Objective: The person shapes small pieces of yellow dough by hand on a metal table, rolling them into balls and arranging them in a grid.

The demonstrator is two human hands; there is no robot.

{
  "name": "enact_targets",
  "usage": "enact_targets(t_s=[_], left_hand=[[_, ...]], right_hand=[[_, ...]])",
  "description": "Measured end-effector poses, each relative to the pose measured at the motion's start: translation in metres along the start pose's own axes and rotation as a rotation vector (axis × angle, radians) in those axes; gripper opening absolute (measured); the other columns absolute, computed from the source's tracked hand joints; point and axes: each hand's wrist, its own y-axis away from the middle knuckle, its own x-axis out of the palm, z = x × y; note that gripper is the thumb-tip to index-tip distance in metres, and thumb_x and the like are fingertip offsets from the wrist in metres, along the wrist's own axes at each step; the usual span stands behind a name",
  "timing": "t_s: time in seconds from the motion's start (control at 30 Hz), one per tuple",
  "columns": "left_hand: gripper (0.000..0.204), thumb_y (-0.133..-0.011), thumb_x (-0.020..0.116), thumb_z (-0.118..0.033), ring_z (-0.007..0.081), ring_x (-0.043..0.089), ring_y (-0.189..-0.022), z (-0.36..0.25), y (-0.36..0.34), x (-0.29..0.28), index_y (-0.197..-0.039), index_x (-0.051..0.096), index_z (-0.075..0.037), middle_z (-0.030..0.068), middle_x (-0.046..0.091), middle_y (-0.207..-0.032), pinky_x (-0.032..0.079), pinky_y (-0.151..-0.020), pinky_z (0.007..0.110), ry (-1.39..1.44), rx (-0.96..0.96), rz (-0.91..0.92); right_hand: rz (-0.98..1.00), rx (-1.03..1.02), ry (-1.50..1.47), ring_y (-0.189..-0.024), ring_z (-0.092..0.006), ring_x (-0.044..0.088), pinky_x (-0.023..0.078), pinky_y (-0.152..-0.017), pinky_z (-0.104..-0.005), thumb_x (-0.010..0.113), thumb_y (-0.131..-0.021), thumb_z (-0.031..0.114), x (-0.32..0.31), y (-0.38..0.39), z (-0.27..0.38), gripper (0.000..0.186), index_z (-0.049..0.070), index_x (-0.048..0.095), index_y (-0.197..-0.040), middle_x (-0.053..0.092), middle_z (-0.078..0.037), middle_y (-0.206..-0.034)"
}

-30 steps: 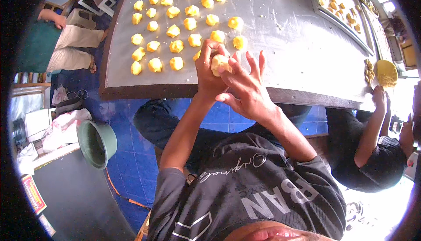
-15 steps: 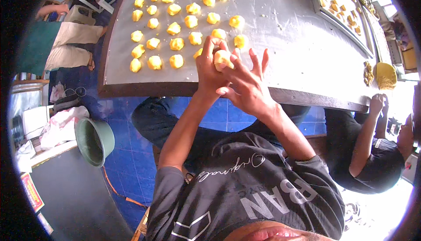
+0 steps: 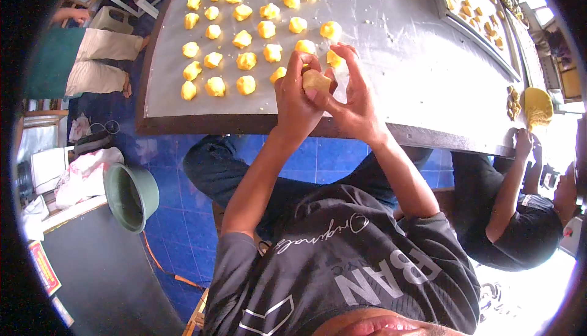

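Observation:
My left hand [image 3: 295, 100] cradles a pale yellow piece of dough [image 3: 317, 81], its fingers curled around the far side. The thumb of my right hand [image 3: 358, 100] presses against the same piece, while its other fingers arch upward beyond it; where they meet the dough is partly hidden. Both hands are above the near edge of a grey metal-topped table [image 3: 391, 61]. Rows of yellow dough lumps [image 3: 246, 61] lie on the table to the left and ahead, and one lump [image 3: 334, 58] sits just behind my right fingers.
At the far right stands a tray [image 3: 480, 21] with dough pieces. A co-worker [image 3: 520, 220] in dark clothes works at the right, near a yellow rounded thing [image 3: 538, 107]. Another person [image 3: 79, 64] is at the left. A green basin [image 3: 131, 198] stands lower left.
My right hand has turned: its spread fingers have drawn together and forward, and its thumb now presses the dough. The dough has been turned in my left hand.

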Motion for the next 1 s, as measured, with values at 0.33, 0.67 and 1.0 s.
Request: enact_targets(t_s=[0.33, 0.67, 1.0], left_hand=[[0.028, -0.073, 0.068, -0.005, 0.0245, 0.06, -0.056, -0.007, 0.0, -0.001, -0.084, 0.042, -0.006, 0.0087, 0.054, -0.065, 0.045, -0.049, 0.033, 0.002, -0.012, 0.004], [0.035, -0.071, 0.073, -0.011, 0.0157, 0.056, -0.057, -0.002, 0.001, 0.0, -0.085, 0.041, -0.007, 0.0054, 0.053, -0.066, 0.044, -0.05, 0.03, -0.05, -0.022, -0.036], [0.032, -0.071, 0.071, -0.008, 0.014, 0.054, -0.058, -0.004, 0.002, 0.001, -0.082, 0.041, -0.006, 0.0064, 0.052, -0.063, 0.044, -0.051, 0.031, 0.004, 0.035, -0.029]], right_hand=[[-0.018, 0.04, -0.144, -0.123, -0.0329, 0.036, 0.029, -0.102, -0.039, 0.073, -0.071, 0.024, 0.005, -0.002, -0.006, 0.069, -0.002, 0.036, -0.124, 0.037, -0.022, -0.128], [-0.062, -0.038, 0.113, -0.125, -0.0395, 0.032, 0.027, -0.103, -0.0432, 0.071, -0.07, 0.02, 0.006, 0.002, 0.008, 0.069, -0.002, 0.036, -0.125, 0.034, -0.026, -0.13], [-0.021, 0.222, -0.308, -0.125, -0.0254, 0.033, 0.027, -0.103, -0.0345, 0.07, -0.075, 0.025, 0.006, 0.001, -0.005, 0.069, -0.002, 0.034, -0.127, 0.038, -0.018, -0.127]])
